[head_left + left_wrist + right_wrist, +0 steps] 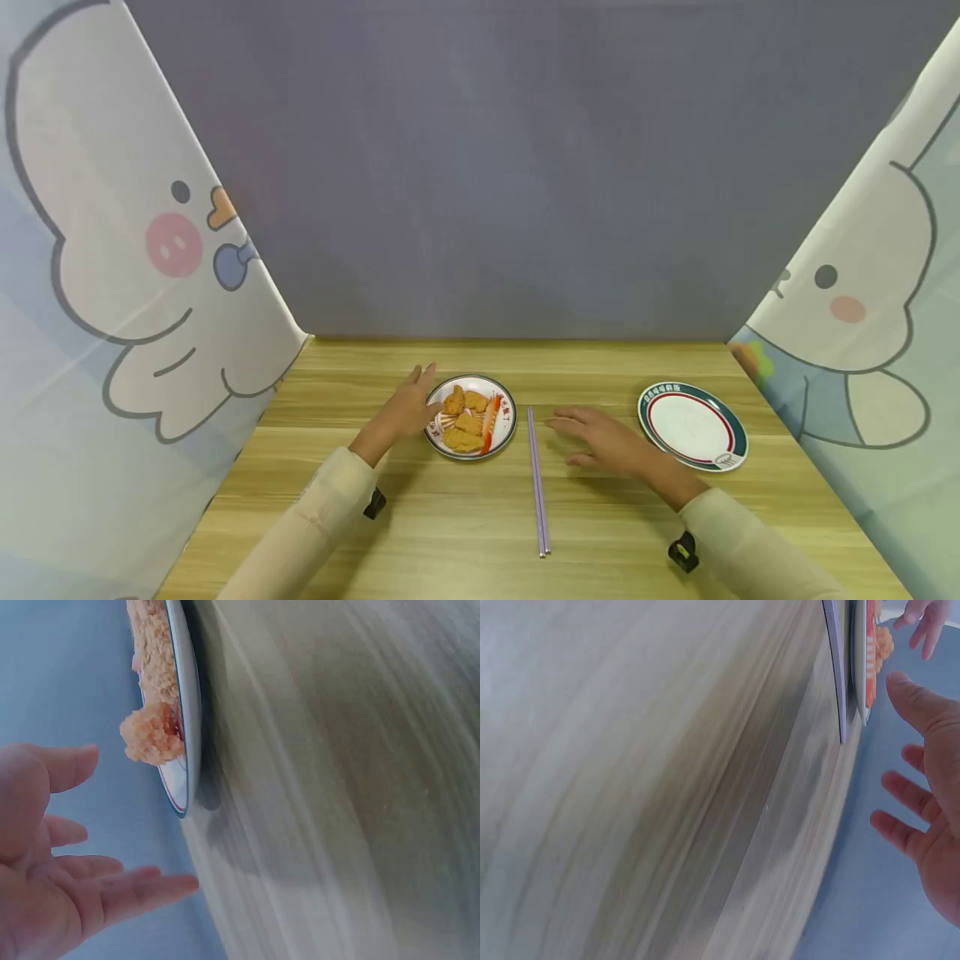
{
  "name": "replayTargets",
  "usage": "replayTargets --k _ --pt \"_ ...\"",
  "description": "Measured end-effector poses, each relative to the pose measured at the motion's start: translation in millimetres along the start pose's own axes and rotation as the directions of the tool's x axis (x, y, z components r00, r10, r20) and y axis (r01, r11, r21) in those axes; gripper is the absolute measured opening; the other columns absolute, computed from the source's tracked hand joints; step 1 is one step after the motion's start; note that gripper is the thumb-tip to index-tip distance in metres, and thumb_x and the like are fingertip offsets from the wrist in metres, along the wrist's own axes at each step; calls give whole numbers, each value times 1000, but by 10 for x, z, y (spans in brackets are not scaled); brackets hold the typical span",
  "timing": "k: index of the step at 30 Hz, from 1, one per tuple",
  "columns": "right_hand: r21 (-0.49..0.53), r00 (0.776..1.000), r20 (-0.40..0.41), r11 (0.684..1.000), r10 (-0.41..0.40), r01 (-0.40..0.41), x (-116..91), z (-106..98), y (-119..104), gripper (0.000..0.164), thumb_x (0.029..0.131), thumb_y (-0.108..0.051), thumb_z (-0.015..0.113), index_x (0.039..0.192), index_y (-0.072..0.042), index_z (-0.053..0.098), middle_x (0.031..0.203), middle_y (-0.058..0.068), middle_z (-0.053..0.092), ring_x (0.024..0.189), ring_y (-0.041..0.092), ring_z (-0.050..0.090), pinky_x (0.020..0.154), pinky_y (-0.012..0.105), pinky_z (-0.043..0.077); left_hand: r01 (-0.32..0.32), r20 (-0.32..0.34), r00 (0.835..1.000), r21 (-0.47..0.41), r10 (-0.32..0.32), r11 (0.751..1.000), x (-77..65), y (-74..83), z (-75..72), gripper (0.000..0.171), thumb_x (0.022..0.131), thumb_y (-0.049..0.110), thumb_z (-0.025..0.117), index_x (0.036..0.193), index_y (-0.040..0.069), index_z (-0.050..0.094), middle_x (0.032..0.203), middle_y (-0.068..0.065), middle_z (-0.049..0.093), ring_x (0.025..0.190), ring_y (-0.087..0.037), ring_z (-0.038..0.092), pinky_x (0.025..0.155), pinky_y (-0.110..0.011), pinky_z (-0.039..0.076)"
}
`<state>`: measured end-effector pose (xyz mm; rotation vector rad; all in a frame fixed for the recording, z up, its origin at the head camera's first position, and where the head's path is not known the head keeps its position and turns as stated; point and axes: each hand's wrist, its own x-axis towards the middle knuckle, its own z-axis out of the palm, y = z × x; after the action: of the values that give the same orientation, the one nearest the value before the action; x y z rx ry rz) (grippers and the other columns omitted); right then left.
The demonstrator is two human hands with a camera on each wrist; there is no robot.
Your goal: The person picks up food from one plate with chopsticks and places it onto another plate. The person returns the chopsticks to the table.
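Note:
A small white plate (470,382) with a dark rim carries several pieces of fried chicken (468,423) and an orange-and-white shrimp stick (491,423). My left hand (405,407) hovers at its left side, fingers spread and holding nothing; the left wrist view shows a gap between thumb and plate. A pair of purple chopsticks (537,483) lies lengthwise on the table, right of the plate. Just right of the chopsticks, my right hand (603,442) is held above the table with loosely extended fingers, touching nothing.
A white plate with a green rim (737,425) and red ring stands at the right, beyond the right forearm. The wooden table (450,533) ends at a grey back panel (487,208). Cartoon-printed curtains (97,250) border both sides.

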<state>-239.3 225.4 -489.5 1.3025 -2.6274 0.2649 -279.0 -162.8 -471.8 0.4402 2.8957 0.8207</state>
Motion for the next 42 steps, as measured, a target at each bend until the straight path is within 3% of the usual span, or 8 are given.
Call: replayTargets --k 7,17,18,21,25,32,39,42 --pt "-7 987 17 987 -158 158 101 63 -115 51 82 -25 86 129 -15 70 127 8 66 116 25 65 98 43 61 37 -14 999 6 -36 999 31 -96 28 73 100 17 63 160 -2 25 157 -31 36 146 -50 34 120 -65 39" --pt "63 947 60 948 -317 313 236 87 -290 32 80 -22 86 111 -26 77 115 -2 67 102 10 65 88 23 60 79 -2 997 -40 -80 996 127 -142 79 66 99 14 62 157 0 34 150 -34 44 142 -52 40 117 -64 42" --pt "73 944 71 945 -323 318 244 93 -305 30 81 -22 85 109 -27 77 114 -3 67 102 9 64 88 21 60 82 -5 997 -45 -83 996 135 -149 89 65 98 14 63 156 -1 36 147 -33 49 137 -49 46 114 -60 47" --pt "90 937 98 941 -335 327 255 122 -343 28 81 -21 85 106 -29 78 111 -5 67 102 7 63 88 17 58 87 -13 996 -58 -88 994 152 -171 118 63 95 11 66 152 -4 42 126 -27 65 93 -30 68 83 -40 62" --pt "100 932 127 939 -340 329 258 167 -376 26 81 -22 85 104 -30 78 111 -6 67 102 6 63 88 15 57 120 -8 993 -122 -122 985 147 -192 141 61 93 4 67 150 -3 46 117 -26 69 52 -10 52 50 -21 52" --pt "92 915 121 922 -385 376 297 185 -419 23 81 -22 86 101 -32 80 109 -8 68 102 5 63 88 14 56 198 24 980 -243 -198 950 180 -237 139 54 90 -2 69 143 1 57 117 -27 70 64 -16 72 54 -24 63" --pt "58 885 163 899 -437 433 348 203 -467 17 80 -24 86 92 -33 80 96 -14 66 93 1 60 82 6 51 278 96 960 -360 -261 891 199 -275 138 60 90 -4 70 147 5 54 120 -27 66 65 -20 74 59 -28 67" --pt "11 872 184 888 -454 460 395 193 -515 17 77 -24 85 86 -35 76 92 -17 65 87 0 59 73 5 47 286 101 958 -373 -268 883 196 -294 145 60 91 -4 70 148 5 53 120 -26 64 63 -20 74 59 -28 67"
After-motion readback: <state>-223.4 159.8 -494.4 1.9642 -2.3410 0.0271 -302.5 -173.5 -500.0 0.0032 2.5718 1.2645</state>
